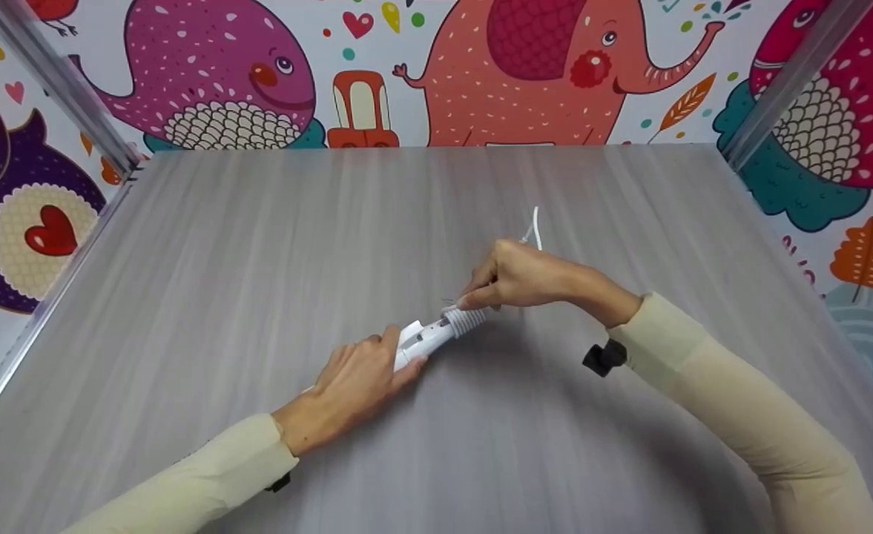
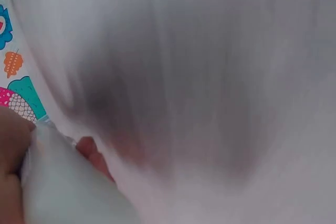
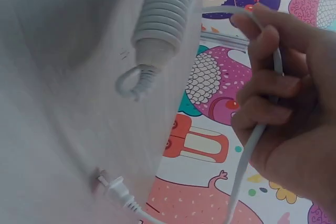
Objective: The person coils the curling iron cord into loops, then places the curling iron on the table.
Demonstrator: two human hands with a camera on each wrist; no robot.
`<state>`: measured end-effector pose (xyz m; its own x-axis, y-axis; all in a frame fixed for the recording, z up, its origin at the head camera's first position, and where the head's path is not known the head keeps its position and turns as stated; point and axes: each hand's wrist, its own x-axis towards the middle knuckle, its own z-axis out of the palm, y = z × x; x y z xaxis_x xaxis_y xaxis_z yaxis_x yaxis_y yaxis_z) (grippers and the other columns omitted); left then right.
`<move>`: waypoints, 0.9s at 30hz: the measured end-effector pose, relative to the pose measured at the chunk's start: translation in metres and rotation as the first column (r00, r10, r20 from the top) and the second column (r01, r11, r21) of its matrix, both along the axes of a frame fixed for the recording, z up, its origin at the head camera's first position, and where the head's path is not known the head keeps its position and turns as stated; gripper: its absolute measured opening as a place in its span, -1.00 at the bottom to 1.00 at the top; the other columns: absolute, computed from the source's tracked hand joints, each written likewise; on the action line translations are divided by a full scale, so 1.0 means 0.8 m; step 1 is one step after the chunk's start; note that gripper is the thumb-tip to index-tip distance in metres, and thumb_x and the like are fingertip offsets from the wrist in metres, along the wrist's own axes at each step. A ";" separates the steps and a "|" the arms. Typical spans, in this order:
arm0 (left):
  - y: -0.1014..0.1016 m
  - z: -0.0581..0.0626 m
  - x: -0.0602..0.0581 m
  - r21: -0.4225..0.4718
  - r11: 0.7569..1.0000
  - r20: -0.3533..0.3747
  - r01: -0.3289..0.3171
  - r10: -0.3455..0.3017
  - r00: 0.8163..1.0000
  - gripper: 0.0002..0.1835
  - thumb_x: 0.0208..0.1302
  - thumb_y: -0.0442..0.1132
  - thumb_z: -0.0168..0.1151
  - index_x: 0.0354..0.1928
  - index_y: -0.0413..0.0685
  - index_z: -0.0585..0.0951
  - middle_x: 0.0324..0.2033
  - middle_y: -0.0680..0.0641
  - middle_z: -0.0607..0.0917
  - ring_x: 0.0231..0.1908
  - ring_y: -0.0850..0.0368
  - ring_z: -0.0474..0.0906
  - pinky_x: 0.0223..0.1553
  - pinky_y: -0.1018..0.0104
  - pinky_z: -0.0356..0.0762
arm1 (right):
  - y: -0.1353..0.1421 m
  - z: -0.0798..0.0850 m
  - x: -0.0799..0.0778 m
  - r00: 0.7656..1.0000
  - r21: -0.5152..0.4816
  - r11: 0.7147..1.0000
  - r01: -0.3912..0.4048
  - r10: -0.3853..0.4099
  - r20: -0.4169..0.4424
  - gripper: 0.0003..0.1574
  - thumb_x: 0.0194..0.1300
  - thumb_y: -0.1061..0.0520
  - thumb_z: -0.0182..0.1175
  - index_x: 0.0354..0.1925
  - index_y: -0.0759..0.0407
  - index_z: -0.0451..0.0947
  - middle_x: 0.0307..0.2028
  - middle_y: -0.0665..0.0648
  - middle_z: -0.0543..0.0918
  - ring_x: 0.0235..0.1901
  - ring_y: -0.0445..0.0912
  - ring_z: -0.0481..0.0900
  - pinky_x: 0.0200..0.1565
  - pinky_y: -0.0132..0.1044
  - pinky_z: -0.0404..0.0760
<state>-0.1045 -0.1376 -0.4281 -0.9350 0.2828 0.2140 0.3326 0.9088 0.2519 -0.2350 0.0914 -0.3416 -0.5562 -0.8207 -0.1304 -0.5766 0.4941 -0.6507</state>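
Observation:
My left hand point(image 1: 358, 374) grips a white, stick-shaped appliance with a cord, perhaps a hair styling iron point(image 1: 425, 340). Its narrow end points up and to the right, above the table. Several tight turns of white cord point(image 3: 163, 14) wrap that end, and a short cord loop sticks out past them. My right hand point(image 1: 521, 274) is beside the wound end, its curled fingers holding the free cord point(image 3: 255, 135) that runs across the palm. From there the cord hangs down to a two-pin plug point(image 3: 118, 188). The left wrist view shows only a pale, blurred part of the appliance point(image 2: 68, 182) and some fingers.
Under both hands lies a grey wood-grain table point(image 1: 258, 245). Metal frame posts point(image 1: 73, 81) stand at its back corners. Behind and beside it are walls printed with cartoon animals point(image 1: 540, 74). Each sleeve carries a small black wrist mount point(image 1: 604, 357).

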 end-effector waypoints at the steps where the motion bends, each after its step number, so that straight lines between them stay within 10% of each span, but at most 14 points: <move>1: -0.001 0.001 0.000 -0.001 1.000 -0.004 -0.009 0.009 1.000 -0.58 0.35 0.01 0.27 -0.17 -0.27 0.47 -0.60 -0.11 0.58 -0.68 0.06 0.49 -0.71 0.13 0.46 | 0.002 -0.001 0.000 1.000 0.000 1.000 -0.026 0.026 0.010 -0.84 0.27 0.06 0.37 -0.29 0.11 0.82 -0.45 0.05 0.75 -0.58 -0.23 0.45 -0.56 -0.42 0.31; 12: -0.001 0.007 0.000 -0.023 0.998 -0.088 -0.062 0.060 0.994 -0.57 0.34 0.04 0.28 -0.26 -0.22 0.43 -0.64 -0.10 0.55 -0.71 0.06 0.47 -0.72 0.13 0.46 | 0.016 -0.013 -0.001 0.970 0.021 0.987 -0.160 0.154 0.186 -0.49 0.36 0.03 0.27 -0.66 0.30 0.60 -0.71 -0.12 0.41 -0.72 -0.30 0.11 -0.61 -0.42 0.05; 27: -0.003 0.021 -0.003 0.080 0.994 -0.137 -0.071 0.082 0.987 -0.58 0.35 0.03 0.27 -0.25 -0.24 0.44 -0.63 -0.11 0.53 -0.69 0.08 0.43 -0.70 0.14 0.44 | 0.026 -0.039 -0.028 0.962 0.228 0.974 -0.020 -0.044 0.271 -0.51 0.32 -0.14 0.32 -0.40 0.29 0.76 -0.76 0.00 0.55 -0.71 -0.30 0.19 -0.58 -0.41 0.09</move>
<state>-0.1068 -0.1397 -0.4112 -0.9127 0.1897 0.3619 0.2994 0.9132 0.2763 -0.2572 0.1120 -0.3726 -0.4831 -0.7452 -0.4596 -0.3858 0.6524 -0.6523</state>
